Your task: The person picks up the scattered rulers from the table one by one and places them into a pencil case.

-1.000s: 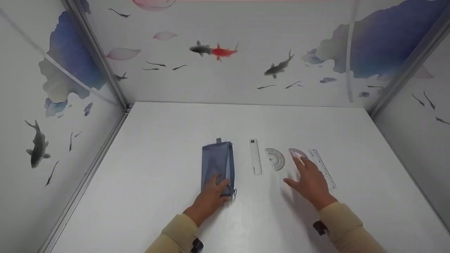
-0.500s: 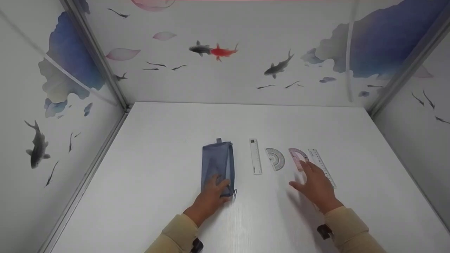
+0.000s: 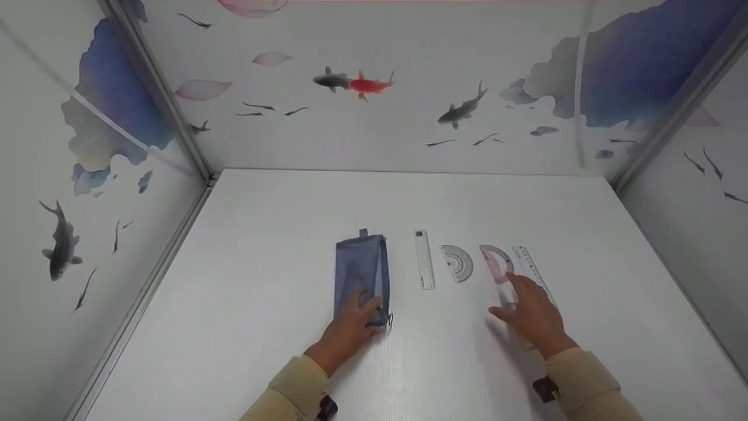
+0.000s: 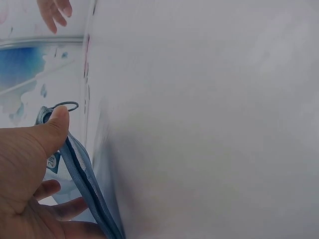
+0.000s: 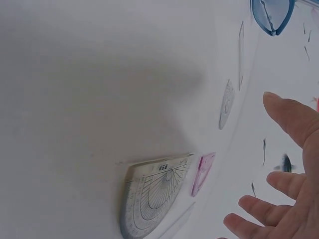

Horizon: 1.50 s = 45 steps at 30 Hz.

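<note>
My left hand (image 3: 346, 333) grips the near end of a blue mesh zip pouch (image 3: 356, 257). In the left wrist view, the thumb lies at the pouch's zipped edge (image 4: 82, 167), beside a pull ring (image 4: 67, 105). My right hand (image 3: 530, 313) hovers with fingers spread, holding nothing. Beneath it lies a clear protractor (image 5: 154, 196), mostly hidden in the head view. Beyond the fingertips is a pink protractor (image 3: 495, 266), with a clear ruler (image 3: 529, 263) partly covered by the hand to its right.
Between the pouch and the pink protractor lie another clear ruler (image 3: 425, 260) and a second clear protractor (image 3: 457, 263). All rest flat on a white table (image 3: 263, 234). White panels (image 3: 397, 134) printed with fish enclose the back and sides.
My right hand has drawn back toward me and slightly right, uncovering the pink protractor. The left hand and pouch stay in place.
</note>
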### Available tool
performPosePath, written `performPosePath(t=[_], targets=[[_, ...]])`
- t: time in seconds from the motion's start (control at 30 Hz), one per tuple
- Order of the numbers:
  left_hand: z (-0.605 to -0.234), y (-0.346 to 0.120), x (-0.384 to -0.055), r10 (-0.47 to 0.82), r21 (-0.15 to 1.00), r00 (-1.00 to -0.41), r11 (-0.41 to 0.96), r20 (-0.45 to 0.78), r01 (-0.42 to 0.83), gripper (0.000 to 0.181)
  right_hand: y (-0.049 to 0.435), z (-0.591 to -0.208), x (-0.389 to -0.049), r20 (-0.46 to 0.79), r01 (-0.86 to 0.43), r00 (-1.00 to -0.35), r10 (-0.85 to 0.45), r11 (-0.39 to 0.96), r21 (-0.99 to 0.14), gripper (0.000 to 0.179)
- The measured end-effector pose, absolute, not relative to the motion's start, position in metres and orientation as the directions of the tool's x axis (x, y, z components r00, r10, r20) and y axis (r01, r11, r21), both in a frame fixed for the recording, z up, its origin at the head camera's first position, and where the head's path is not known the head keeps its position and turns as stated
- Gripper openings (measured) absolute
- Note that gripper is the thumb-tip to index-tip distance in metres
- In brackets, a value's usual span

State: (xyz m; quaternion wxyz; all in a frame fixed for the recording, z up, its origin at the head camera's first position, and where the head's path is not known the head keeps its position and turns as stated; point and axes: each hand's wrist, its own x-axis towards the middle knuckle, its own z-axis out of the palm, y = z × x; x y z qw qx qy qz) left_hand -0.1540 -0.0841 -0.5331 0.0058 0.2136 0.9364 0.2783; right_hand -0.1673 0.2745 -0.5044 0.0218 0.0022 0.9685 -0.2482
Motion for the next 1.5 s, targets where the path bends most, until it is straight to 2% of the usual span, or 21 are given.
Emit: performPosePath(t=[0.53,0.8,1.17,1.5], targets=[[-0.532,-0.083,-0.154,0.397,0.505,-0.912,0.768,0.107,0.394,0.052,0.288,-0.510,-0.162,-0.138,0.087,-0.990,0.021,0.867,-0.491,0.086],[-0.532,-0.084,-0.154,0.400,0.513,-0.909,0.761,0.113,0.399,0.053,0.297,-0.514,-0.161,-0.218,0.159,-0.975,0.046,0.828,-0.537,0.093],[-0.532,-0.084,-0.154,0.377,0.545,-0.924,0.761,0.069,0.352,0.056,0.307,-0.516,-0.160,-0.302,0.217,-0.952,0.055,0.814,-0.539,0.099],[-0.532,-0.083,-0.154,0.378,0.540,-0.923,0.762,0.076,0.357,0.055,0.312,-0.518,-0.158,-0.288,0.216,-0.956,0.056,0.800,-0.560,0.093]])
